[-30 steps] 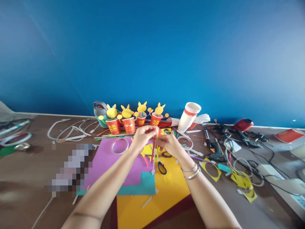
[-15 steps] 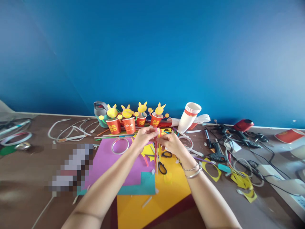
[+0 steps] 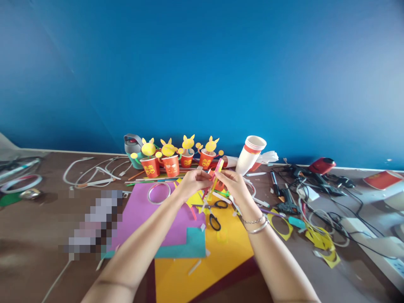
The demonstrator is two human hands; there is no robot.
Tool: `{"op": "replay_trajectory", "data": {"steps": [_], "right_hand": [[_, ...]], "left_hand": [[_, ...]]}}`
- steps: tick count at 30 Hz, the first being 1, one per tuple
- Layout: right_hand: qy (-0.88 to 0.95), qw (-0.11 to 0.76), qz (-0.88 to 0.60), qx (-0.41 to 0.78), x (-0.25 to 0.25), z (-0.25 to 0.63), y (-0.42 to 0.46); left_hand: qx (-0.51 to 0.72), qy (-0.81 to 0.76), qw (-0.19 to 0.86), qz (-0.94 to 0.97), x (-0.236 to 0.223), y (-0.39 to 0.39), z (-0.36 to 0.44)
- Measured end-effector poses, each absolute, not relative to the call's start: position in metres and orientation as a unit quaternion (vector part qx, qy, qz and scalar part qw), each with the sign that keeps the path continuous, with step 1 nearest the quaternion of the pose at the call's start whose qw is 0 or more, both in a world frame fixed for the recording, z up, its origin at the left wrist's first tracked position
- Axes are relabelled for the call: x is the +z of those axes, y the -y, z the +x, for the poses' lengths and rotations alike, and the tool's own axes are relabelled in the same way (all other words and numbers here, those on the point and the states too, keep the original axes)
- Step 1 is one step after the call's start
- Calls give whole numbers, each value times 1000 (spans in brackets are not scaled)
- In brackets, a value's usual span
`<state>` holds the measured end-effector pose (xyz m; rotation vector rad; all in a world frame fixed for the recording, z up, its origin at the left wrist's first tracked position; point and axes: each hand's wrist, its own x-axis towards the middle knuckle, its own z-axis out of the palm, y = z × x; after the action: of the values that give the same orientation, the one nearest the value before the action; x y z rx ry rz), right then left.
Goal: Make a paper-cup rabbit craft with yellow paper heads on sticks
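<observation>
My right hand [image 3: 232, 184] pinches a small bundle of thin drinking straws [image 3: 214, 184] in pink, yellow, red and white. The bundle leans, with its upper end toward the right. My left hand [image 3: 196, 184] is closed at the bundle's left side, thumb and fingertips together on the straws; its exact grip is partly hidden. Below the bundle lies a pair of scissors [image 3: 215, 222] with black handles. Behind my hands stand several red paper cups [image 3: 171, 165] with yellow rabbit-eared paper heads [image 3: 188, 142] on top.
Purple [image 3: 148, 227], teal [image 3: 179, 251] and yellow sheets [image 3: 186, 277] lie under my arms. A roll of clear tape [image 3: 159, 193] sits on the purple one. Stacked white cups [image 3: 251, 155], a glue gun [image 3: 287, 202], cables [image 3: 341, 216] and yellow scraps [image 3: 320, 238] are at the right.
The straws hung nearly upright before; now they tilt, upper end to the right. My right hand has risen slightly. My left hand has shifted a little lower along the bundle.
</observation>
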<state>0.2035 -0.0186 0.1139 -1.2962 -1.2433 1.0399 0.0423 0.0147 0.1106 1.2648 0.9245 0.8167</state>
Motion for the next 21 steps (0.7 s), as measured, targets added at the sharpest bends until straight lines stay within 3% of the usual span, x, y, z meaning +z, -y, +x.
{"op": "replay_trajectory", "data": {"steps": [14,21], "right_hand": [[492,545,-517,440,111,206,17],[525,450,-532,489,110,220,14]], "left_hand": [[396,-378,364,753,104,-7,44],[322,-324,224,861,118,-8,33]]}}
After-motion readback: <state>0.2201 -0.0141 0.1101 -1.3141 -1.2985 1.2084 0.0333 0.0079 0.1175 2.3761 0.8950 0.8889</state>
